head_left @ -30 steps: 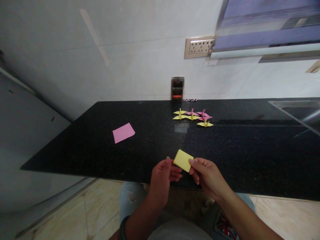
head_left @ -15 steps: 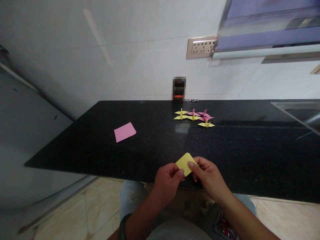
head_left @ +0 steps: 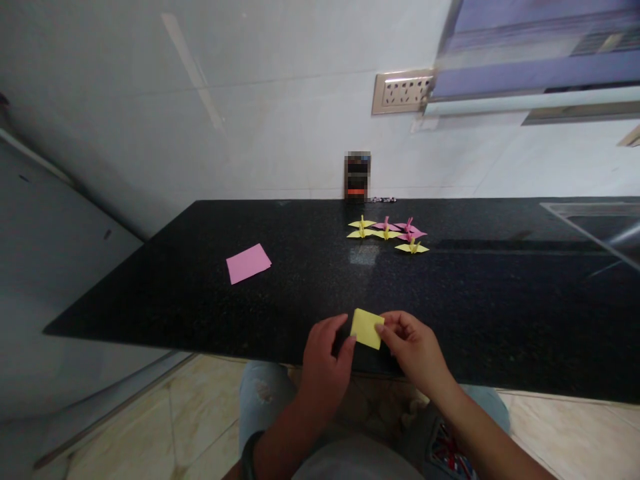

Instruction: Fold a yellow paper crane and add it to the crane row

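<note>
A small yellow paper square (head_left: pixel 367 328) is held just above the near edge of the black stone counter (head_left: pixel 300 293). My left hand (head_left: pixel 325 360) pinches its lower left side with the fingers curled. My right hand (head_left: pixel 413 350) pinches its right edge between thumb and fingers. Both hands are closed on the paper.
A pink paper square (head_left: pixel 248 263) lies on the counter at the left. Several folded yellow and pink paper cranes (head_left: pixel 387 233) stand further back near the middle. A small dark box (head_left: pixel 357 176) stands against the tiled wall. A sink edge (head_left: pixel 595 220) is at the far right.
The yellow paper has been turned between my fingers, from a tilted diamond to a flatter square. My left hand has shifted its pinch along the paper's left side.
</note>
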`<state>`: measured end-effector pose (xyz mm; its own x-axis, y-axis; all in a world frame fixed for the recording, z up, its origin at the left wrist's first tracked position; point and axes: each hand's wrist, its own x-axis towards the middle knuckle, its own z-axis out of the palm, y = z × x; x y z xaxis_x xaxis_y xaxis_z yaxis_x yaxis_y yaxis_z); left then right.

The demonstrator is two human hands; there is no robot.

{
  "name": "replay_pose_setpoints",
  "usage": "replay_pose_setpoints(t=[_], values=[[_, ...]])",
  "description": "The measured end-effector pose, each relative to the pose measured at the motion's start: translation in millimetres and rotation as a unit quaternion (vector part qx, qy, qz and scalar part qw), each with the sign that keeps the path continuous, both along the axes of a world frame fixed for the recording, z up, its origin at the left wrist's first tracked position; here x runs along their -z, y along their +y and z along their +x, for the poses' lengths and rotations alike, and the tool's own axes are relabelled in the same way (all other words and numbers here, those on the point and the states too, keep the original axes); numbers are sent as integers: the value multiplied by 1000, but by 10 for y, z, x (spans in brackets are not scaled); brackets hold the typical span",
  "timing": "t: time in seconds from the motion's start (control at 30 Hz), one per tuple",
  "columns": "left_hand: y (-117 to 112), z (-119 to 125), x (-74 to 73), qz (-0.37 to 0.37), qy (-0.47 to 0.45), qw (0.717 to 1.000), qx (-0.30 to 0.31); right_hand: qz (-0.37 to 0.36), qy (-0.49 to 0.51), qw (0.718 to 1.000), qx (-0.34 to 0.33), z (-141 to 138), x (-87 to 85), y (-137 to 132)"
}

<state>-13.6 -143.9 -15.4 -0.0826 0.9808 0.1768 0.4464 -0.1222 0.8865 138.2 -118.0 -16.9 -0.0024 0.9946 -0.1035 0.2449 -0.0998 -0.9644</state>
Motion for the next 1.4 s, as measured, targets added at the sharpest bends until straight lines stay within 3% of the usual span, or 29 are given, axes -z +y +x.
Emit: replay_pose_setpoints(t=[0.07, 0.2, 0.3, 0.43, 0.53, 0.63, 0.87, 1.13, 1.4], values=[[-34, -1, 43, 74, 168, 981, 68, 41, -82, 996, -2, 16, 56, 8], [-82, 52, 118, 60, 325, 935, 128, 72, -194, 978, -30, 43, 102, 8], [-92, 78, 156, 46, 365, 921, 131, 106, -263, 959, -22, 89, 109, 4], [-95, 68, 184, 47, 386, 912, 132, 196, -373, 907, -10, 180, 153, -35], [-88, 53, 183, 51, 391, 909, 132, 220, -440, 871, -12, 196, 190, -98], [-71, 45, 168, 59, 390, 909, 136, 231, -467, 853, -24, 149, 190, -153], [-48, 34, 149, 68, 386, 909, 142, 252, -430, 867, -17, 100, 201, -155], [-15, 4, 92, 25, 387, 904, 179, 219, -337, 916, -20, 108, 190, 9], [151, -149, -47, 49, 408, 876, 254, 237, -351, 904, -65, 85, 180, 22]])
